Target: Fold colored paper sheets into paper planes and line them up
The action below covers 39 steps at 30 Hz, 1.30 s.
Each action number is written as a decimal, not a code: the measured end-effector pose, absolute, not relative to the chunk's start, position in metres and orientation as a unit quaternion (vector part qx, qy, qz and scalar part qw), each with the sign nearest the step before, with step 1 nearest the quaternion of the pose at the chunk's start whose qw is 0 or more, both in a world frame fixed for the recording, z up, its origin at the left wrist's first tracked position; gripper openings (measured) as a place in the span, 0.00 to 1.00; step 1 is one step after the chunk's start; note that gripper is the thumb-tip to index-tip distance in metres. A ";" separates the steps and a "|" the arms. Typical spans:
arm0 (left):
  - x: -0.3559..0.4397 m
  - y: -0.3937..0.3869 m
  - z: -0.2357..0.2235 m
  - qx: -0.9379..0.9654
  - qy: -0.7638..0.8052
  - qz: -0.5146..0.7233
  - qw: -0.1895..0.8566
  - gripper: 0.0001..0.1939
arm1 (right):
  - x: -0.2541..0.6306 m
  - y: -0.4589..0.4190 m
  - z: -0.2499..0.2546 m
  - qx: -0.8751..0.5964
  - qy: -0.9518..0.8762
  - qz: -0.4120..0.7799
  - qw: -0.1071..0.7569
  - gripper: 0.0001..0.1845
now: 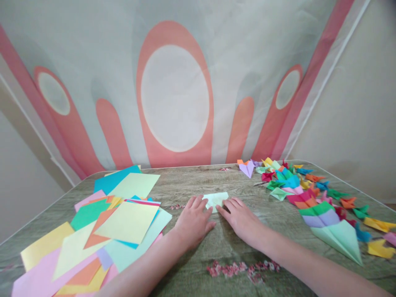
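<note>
A small sheet of pale green paper (pixel 217 201) lies in the middle of the wooden-patterned table, with faint creases across it. My left hand (pixel 194 218) rests at its left edge, fingers spread and fingertips touching the paper, thumb apart. At the right edge is my right hand (pixel 239 214), its thumb stretched along the lower corner and the other fingers lying flat beside the sheet. Both hands are open, and the fingers cover parts of the paper's two sides.
To the left spreads a loose pile of coloured paper sheets (pixel 126 220). On the right lie many folded paper pieces, among them a pale green paper plane (pixel 338 239). A printed cloth (pixel 173 99) hangs behind the table (pixel 192 272).
</note>
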<state>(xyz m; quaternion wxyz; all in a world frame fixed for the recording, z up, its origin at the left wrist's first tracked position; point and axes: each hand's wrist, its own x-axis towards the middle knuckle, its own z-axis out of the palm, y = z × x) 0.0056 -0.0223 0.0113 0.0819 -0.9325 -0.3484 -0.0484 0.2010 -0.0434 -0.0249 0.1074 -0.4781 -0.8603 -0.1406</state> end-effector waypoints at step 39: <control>0.006 -0.002 0.007 -0.969 -0.215 -0.093 0.084 0.11 | 0.210 -0.035 -0.030 -0.470 -0.849 0.015 0.241 0.11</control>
